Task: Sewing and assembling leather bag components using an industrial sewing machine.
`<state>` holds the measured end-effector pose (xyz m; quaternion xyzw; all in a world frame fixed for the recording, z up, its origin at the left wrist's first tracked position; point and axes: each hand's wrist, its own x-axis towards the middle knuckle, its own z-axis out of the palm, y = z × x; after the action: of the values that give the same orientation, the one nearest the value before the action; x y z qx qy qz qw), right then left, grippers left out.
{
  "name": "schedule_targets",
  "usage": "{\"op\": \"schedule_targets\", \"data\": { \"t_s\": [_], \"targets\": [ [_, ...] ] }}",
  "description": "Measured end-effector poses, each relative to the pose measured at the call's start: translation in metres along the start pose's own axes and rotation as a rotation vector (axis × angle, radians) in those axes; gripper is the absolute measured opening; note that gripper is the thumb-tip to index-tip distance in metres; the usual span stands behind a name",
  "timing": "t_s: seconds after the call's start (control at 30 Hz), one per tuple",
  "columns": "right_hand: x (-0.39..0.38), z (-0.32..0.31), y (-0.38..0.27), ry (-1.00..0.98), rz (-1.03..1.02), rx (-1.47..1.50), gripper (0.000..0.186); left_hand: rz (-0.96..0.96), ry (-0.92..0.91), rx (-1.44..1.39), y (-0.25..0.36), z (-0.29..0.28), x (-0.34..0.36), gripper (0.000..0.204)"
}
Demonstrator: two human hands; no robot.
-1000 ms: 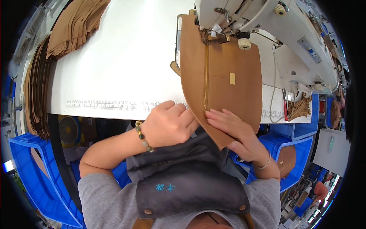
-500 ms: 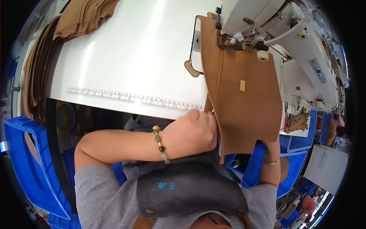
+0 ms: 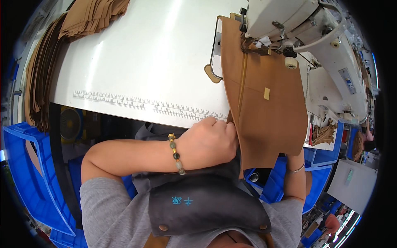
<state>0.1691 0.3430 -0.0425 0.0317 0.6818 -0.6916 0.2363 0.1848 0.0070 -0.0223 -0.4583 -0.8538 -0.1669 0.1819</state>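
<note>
A brown leather-like panel [image 3: 277, 120] lies under the head of a white sewing machine [image 3: 289, 20] and hangs over the table's front edge. A narrow yellowish strip [image 3: 243, 82] runs lengthwise near its left side, and a small yellow tab [image 3: 266, 94] sits on its face. My left hand [image 3: 213, 140] is closed at the panel's lower left edge, its fingertips tucked out of sight against the material. From the right, my other forearm reaches in behind the panel; only a bit of my right hand [image 3: 294, 156] near the wrist shows, and its fingers are hidden.
Stacks of brown pieces [image 3: 93, 18] rest at the table's far left, more [image 3: 39, 74] draping over its side. A printed ruler [image 3: 153, 106] follows the white tabletop's [image 3: 136, 62] front edge. Blue bins [image 3: 31, 165] stand on both sides. A presser-side roller [image 3: 290, 63] hangs over the panel.
The whole view has shifted slightly, so machine and panel appear a little further right. My left hand keeps its place at the panel's edge; little else differs.
</note>
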Motion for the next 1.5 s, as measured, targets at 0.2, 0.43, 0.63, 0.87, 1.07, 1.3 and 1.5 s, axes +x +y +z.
{"op": "schedule_targets", "data": {
  "t_s": [0.2, 0.43, 0.63, 0.87, 1.07, 1.3, 1.5],
  "targets": [
    [0.028, -0.005, -0.022, -0.032, 0.027, -0.019, 0.033, -0.002, -0.019, -0.026, -0.004, -0.004, -0.001, 0.007],
    [0.041, -0.007, -0.035, -0.067, 0.034, -0.025, 0.031, 0.012, -0.057, -0.058, -0.007, -0.005, -0.002, 0.006],
    [0.050, -0.002, -0.042, -0.094, 0.020, -0.033, 0.029, 0.046, -0.039, -0.030, -0.009, -0.003, -0.003, 0.005],
    [0.074, 0.001, -0.059, -0.142, -0.009, -0.069, 0.027, 0.038, -0.064, -0.015, -0.010, -0.005, -0.003, 0.009],
    [0.077, 0.004, -0.065, -0.136, -0.017, -0.075, 0.025, 0.031, -0.039, -0.019, -0.011, -0.004, -0.003, 0.011],
    [0.043, 0.019, -0.044, -0.098, -0.024, -0.026, 0.023, 0.034, -0.042, -0.007, -0.009, -0.004, -0.003, 0.010],
    [-0.013, 0.047, -0.016, -0.046, -0.010, 0.043, 0.022, 0.031, -0.032, -0.006, -0.004, -0.001, -0.003, 0.008]
  ]
}}
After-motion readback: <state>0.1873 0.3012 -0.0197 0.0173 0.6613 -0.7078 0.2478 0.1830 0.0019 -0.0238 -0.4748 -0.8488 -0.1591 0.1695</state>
